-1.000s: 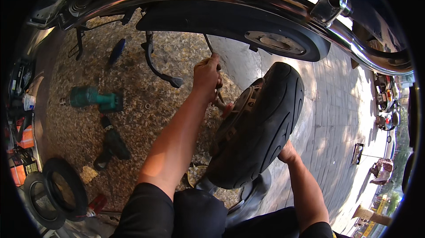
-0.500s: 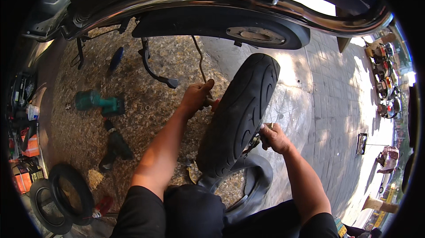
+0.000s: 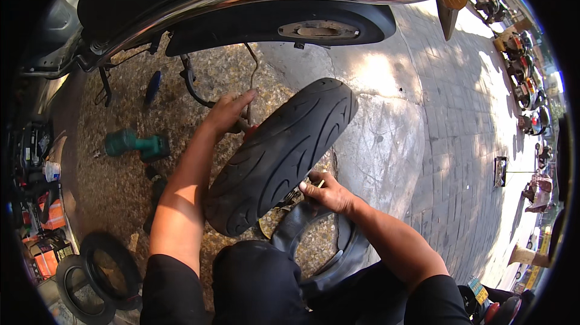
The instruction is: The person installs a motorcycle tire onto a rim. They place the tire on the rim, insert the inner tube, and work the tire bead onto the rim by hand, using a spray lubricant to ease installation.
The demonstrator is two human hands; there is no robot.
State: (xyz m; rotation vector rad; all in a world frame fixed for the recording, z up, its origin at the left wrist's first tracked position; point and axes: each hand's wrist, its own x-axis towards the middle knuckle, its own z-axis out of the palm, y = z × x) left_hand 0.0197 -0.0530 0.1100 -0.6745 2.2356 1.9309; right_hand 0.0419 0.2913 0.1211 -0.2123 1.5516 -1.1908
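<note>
"What sort of place is this?"
"An open-air motorbike repair spot: a wheel being handled, a green power tool and loose tyres on the ground at left."
"Outdoors, surely?"
"Yes: sunlit paving on the right, parked motorbikes far right."

The head camera, left unit of a side-by-side fisheye pair, is worn on the person's head and faces steeply downward. The tyre sits at close range, centrally in the field. Coverage spans the pebbled ground and extends past its right edge onto grey paving. The forearms enter from the lower picture edge.
</note>
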